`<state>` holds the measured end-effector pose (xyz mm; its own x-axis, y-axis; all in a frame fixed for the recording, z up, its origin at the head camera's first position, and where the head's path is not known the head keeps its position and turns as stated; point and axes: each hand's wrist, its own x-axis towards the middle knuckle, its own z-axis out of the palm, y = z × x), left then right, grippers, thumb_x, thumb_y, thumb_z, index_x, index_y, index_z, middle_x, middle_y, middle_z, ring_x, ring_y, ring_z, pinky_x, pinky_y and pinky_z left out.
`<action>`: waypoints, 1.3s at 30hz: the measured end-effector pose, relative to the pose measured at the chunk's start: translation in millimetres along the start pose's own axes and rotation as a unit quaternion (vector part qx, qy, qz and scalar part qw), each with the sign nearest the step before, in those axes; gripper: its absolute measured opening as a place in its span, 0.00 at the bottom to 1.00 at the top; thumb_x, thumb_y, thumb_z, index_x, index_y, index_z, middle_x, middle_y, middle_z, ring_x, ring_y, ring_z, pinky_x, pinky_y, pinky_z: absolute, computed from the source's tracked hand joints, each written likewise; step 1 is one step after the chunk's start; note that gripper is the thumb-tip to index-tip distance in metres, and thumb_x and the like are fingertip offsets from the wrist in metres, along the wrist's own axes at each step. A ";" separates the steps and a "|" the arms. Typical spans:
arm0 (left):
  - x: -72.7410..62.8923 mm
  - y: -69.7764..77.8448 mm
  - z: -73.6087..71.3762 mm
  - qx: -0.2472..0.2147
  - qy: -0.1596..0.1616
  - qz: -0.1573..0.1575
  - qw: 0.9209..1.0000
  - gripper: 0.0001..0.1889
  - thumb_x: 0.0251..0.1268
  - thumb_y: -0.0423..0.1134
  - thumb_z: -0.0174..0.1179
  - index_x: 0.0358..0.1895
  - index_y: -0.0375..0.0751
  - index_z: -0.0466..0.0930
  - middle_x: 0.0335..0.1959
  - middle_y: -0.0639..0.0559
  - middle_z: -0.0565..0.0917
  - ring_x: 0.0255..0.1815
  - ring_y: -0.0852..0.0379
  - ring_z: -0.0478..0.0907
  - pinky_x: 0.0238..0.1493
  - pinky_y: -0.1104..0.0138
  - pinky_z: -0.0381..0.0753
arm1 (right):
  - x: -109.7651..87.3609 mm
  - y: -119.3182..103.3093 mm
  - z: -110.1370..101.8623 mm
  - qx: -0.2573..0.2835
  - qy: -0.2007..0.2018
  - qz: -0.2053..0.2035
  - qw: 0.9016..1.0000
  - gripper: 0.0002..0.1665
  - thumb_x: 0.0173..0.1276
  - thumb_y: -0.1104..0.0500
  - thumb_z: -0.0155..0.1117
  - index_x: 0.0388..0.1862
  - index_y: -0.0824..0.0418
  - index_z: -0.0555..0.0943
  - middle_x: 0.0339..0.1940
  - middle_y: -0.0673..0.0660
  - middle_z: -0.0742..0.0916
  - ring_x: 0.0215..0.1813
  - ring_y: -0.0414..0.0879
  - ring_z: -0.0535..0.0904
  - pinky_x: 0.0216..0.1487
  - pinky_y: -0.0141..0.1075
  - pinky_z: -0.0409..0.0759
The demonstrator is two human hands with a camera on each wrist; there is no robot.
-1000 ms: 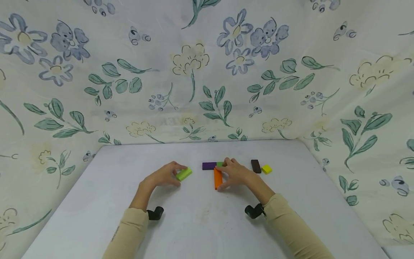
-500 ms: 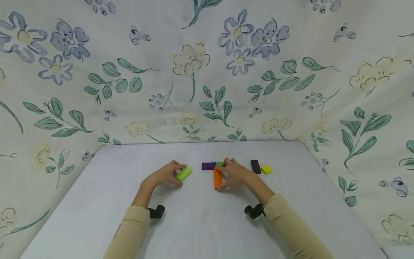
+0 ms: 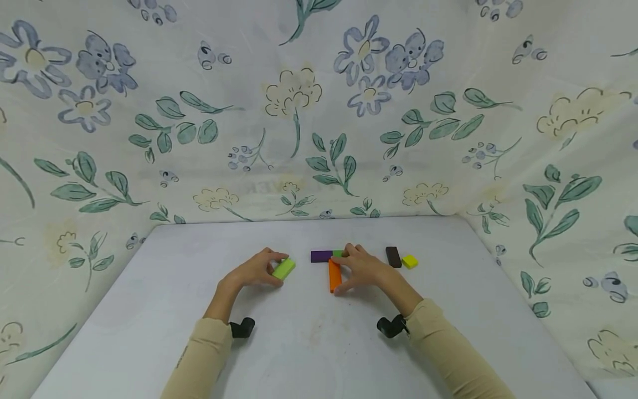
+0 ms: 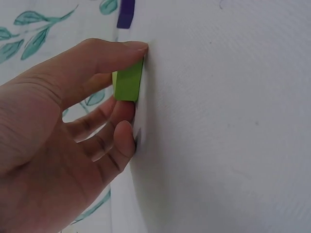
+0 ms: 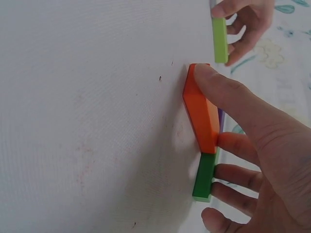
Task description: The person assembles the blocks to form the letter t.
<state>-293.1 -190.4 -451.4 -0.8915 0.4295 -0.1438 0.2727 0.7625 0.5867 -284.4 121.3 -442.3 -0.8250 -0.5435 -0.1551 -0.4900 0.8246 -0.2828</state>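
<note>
My left hand (image 3: 253, 270) pinches a light green block (image 3: 284, 269) by its ends, thumb at the near end and a fingertip at the far one; it lies slanted on the white table. To its right, my right hand (image 3: 365, 268) grips an orange block (image 3: 335, 276) lengthwise, its thumb on the near end. The orange block's far end meets a row made of a purple block (image 3: 321, 256) and a darker green block (image 5: 204, 177). In the right wrist view, other fingertips of that hand rest along the green block. Much of the green block is hidden in the head view.
Right of my right hand lie a dark brown block (image 3: 394, 256) and a small yellow block (image 3: 410, 261). A floral cloth (image 3: 299, 166) hangs behind the white table (image 3: 319, 354) and along its sides.
My left thumb has slid slightly along the near end of the light green block. The right hand and the other blocks stay put.
</note>
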 end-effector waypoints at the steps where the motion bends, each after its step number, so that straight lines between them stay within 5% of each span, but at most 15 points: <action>1: 0.2 -0.8 0.4 0.001 0.002 0.002 1.000 0.37 0.49 0.39 0.75 0.66 0.44 0.74 0.54 0.43 0.74 0.42 0.54 0.71 0.45 0.64 0.73 | 0.0 0.1 0.1 0.002 0.001 0.001 1.000 0.52 0.49 0.32 0.74 0.72 0.48 0.70 0.62 0.57 0.74 0.61 0.52 0.67 0.60 0.46 0.77; 17: 0.8 -1.1 4.4 0.001 0.030 0.020 0.999 0.37 0.48 0.38 0.75 0.66 0.40 0.73 0.53 0.42 0.78 0.43 0.54 0.74 0.48 0.61 0.76 | 0.0 1.7 2.7 0.009 0.008 0.002 1.000 0.53 0.48 0.32 0.75 0.71 0.49 0.71 0.60 0.57 0.74 0.58 0.51 0.67 0.57 0.44 0.78; 39: 3.4 3.4 3.1 -0.025 0.062 -0.023 0.997 0.38 0.51 0.39 0.74 0.68 0.41 0.69 0.54 0.39 0.81 0.49 0.50 0.80 0.51 0.55 0.81 | 0.9 1.1 3.6 0.009 0.004 0.006 1.000 0.52 0.49 0.32 0.75 0.72 0.48 0.70 0.60 0.56 0.74 0.59 0.50 0.67 0.57 0.45 0.78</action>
<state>-294.1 -184.8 -452.3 -0.9417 0.3284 -0.0736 0.2144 0.7539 0.6211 -284.6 121.1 -446.1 -0.8328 -0.5326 -0.1512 -0.4753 0.8278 -0.2981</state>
